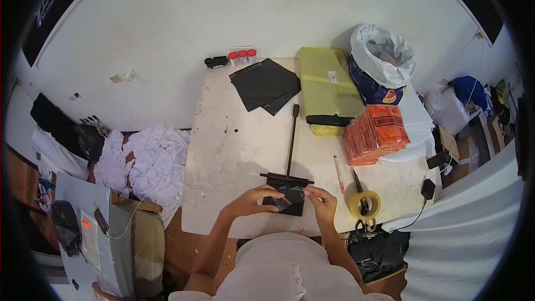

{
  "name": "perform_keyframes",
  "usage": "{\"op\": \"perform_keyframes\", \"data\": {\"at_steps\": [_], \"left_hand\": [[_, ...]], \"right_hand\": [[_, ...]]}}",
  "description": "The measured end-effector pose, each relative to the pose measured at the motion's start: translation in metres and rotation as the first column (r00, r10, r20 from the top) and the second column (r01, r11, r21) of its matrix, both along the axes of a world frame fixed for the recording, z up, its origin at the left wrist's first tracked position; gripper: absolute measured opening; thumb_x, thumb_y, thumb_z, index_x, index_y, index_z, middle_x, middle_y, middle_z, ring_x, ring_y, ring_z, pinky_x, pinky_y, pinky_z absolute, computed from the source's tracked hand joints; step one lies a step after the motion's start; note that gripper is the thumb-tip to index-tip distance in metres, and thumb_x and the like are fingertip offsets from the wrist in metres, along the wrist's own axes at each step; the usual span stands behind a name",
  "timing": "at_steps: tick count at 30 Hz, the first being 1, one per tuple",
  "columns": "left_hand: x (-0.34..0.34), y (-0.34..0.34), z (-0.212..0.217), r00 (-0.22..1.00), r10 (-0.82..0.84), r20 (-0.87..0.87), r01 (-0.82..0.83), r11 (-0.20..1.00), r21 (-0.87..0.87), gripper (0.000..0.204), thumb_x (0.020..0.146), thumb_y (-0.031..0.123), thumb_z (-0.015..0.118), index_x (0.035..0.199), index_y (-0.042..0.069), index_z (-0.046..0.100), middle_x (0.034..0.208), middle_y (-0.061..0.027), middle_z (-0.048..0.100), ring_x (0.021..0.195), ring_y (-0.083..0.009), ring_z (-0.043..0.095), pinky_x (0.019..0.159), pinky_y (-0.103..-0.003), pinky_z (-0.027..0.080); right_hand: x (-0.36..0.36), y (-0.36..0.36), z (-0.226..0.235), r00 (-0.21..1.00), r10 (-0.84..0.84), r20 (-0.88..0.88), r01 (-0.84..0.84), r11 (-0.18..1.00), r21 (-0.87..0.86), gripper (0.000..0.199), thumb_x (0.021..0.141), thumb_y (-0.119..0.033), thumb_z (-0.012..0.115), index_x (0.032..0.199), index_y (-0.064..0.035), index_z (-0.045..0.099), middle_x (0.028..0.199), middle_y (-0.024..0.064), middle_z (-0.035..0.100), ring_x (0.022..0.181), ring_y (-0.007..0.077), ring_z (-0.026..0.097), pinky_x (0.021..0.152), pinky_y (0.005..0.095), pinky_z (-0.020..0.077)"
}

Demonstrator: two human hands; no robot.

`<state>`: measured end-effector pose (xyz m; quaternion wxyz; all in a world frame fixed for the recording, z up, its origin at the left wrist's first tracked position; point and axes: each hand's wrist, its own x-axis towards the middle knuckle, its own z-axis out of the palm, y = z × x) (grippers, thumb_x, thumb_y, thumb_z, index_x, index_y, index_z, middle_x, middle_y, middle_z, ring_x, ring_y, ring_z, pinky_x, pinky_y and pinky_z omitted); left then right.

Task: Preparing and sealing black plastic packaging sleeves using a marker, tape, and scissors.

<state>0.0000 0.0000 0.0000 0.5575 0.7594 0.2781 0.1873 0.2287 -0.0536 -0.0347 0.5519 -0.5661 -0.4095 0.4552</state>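
Observation:
Near the table's front edge, my left hand (262, 199) and my right hand (323, 200) hold a small clear plastic piece (291, 196), perhaps a bag, between them. The left fingers close on its left side, while the right fingertips pinch its upper right corner. It hangs over a flat black sheet or plate (294, 210). Just beyond lies a black T-shaped tool (292, 142), its long rod pointing away from me and its crossbar next to my hands. Whether the crossbar is attached to the plate cannot be made out.
To the right are a yellow tape roll (364, 205), scissors (366, 224), a red-and-white pen (339, 174) and stacked orange packets (377, 134). Farther back are black plastic sheets (264, 85), a yellow-green package (330, 75), a white sack (401, 69) and red-lidded containers (243, 57).

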Motion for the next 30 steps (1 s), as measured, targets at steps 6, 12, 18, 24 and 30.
{"op": "perform_keyframes", "data": {"at_steps": [6, 12, 18, 24, 30], "left_hand": [[0.024, -0.008, -0.040, 0.859, 0.497, 0.123, -0.449, 0.847, -0.284, 0.015, 0.080, 0.007, 0.065, 0.095, 0.004, 0.066, 0.087, -0.0036, 0.064, 0.079, -0.0104, 0.058, 0.074, -0.022, 0.045], [0.022, 0.001, -0.048, 0.778, 0.618, 0.112, -0.548, 0.756, -0.358, 0.028, 0.078, 0.004, 0.064, 0.105, 0.000, 0.057, 0.086, -0.0087, 0.065, 0.079, -0.0113, 0.061, 0.072, -0.022, 0.047], [0.016, 0.008, -0.043, 0.783, 0.620, 0.052, -0.559, 0.739, -0.376, 0.042, 0.078, 0.005, 0.066, 0.116, 0.003, 0.049, 0.088, -0.0092, 0.062, 0.080, -0.0117, 0.060, 0.073, -0.022, 0.046], [0.022, 0.015, -0.069, 0.769, 0.631, 0.101, -0.557, 0.739, -0.380, 0.051, 0.076, 0.003, 0.066, 0.122, 0.004, 0.046, 0.094, -0.0080, 0.060, 0.073, -0.0104, 0.059, 0.064, -0.022, 0.049], [0.032, 0.018, -0.082, 0.693, 0.721, -0.008, -0.720, 0.692, -0.056, 0.053, 0.070, 0.001, 0.069, 0.120, 0.010, 0.051, 0.096, -0.0104, 0.058, 0.063, -0.0129, 0.058, 0.060, -0.025, 0.048]], "right_hand": [[-0.015, 0.002, -0.008, 0.930, -0.090, -0.356, 0.101, 0.995, 0.014, 0.012, 0.079, 0.001, 0.062, 0.091, -0.0004, 0.064, 0.085, 0.0044, 0.066, 0.077, 0.0087, 0.058, 0.077, 0.0215, 0.0434], [-0.019, 0.005, -0.029, 0.892, -0.167, -0.421, 0.163, 0.986, -0.045, 0.011, 0.077, -0.007, 0.067, 0.086, -0.0018, 0.063, 0.083, 0.0032, 0.064, 0.076, 0.0086, 0.057, 0.074, 0.0216, 0.0425], [-0.026, 0.009, -0.045, 0.899, -0.319, -0.301, 0.347, 0.937, 0.044, 0.010, 0.077, -0.005, 0.067, 0.086, -0.0023, 0.065, 0.083, 0.0032, 0.063, 0.077, 0.0088, 0.056, 0.073, 0.0202, 0.0414], [-0.025, 0.013, -0.055, 0.939, -0.206, -0.275, 0.206, 0.978, -0.029, 0.028, 0.076, 0.000, 0.067, 0.103, -0.0009, 0.060, 0.081, 0.0020, 0.059, 0.075, 0.0067, 0.051, 0.073, 0.0185, 0.0397], [-0.029, 0.016, -0.052, 0.947, -0.268, -0.178, 0.282, 0.958, 0.058, 0.069, 0.077, 0.005, 0.061, 0.133, -0.0083, 0.024, 0.065, -0.0028, 0.043, 0.063, 0.0054, 0.041, 0.065, 0.0180, 0.0365]]}}
